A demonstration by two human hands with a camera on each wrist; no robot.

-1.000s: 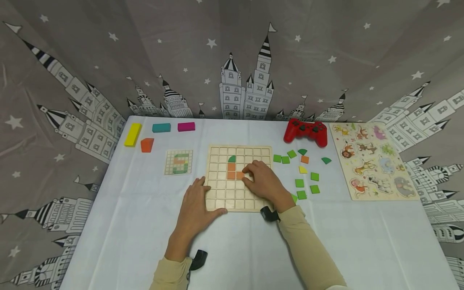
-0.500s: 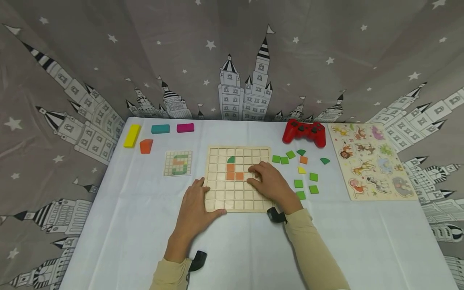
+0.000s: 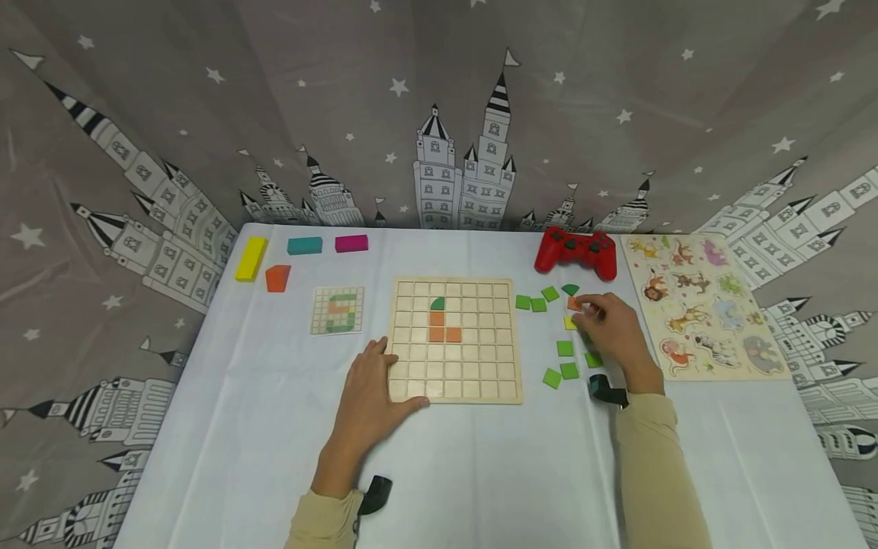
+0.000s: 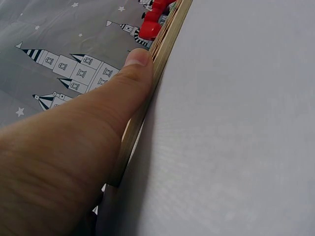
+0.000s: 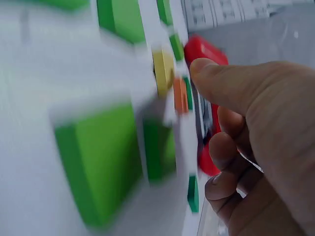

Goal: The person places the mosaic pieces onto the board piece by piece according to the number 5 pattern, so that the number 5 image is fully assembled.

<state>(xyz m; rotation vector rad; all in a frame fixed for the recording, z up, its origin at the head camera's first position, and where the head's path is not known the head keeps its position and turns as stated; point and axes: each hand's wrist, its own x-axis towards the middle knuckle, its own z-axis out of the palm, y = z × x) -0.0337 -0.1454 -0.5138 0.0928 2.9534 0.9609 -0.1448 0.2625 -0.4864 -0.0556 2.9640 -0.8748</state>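
Observation:
A wooden grid board point(image 3: 480, 374) lies mid-table and carries a green quarter-round tile point(image 3: 437, 303) and three orange tiles point(image 3: 444, 333). My left hand point(image 3: 381, 364) rests flat on the board's near left corner, and the left wrist view shows its thumb point(image 4: 138, 59) against the board's edge point(image 4: 165, 42). To the right of the board my right hand point(image 3: 587, 311) is among several loose green tiles point(image 3: 566, 348). Its fingertips are at an orange tile point(image 3: 574, 303) that lies on the cloth. The right wrist view is blurred; the thumb point(image 5: 221, 78) points toward that orange tile point(image 5: 180, 96), with the fingers curled below.
A pattern card point(image 3: 338, 309) lies left of the board. Yellow point(image 3: 250, 257), teal point(image 3: 305, 245), magenta point(image 3: 351, 243) and orange point(image 3: 277, 277) blocks sit at the far left. A red game controller point(image 3: 576, 252) and an animal puzzle point(image 3: 706, 305) are at the far right.
My right hand has left the board, where it set an orange tile, and moved right to the loose tiles. The left hand has stayed on the board's corner.

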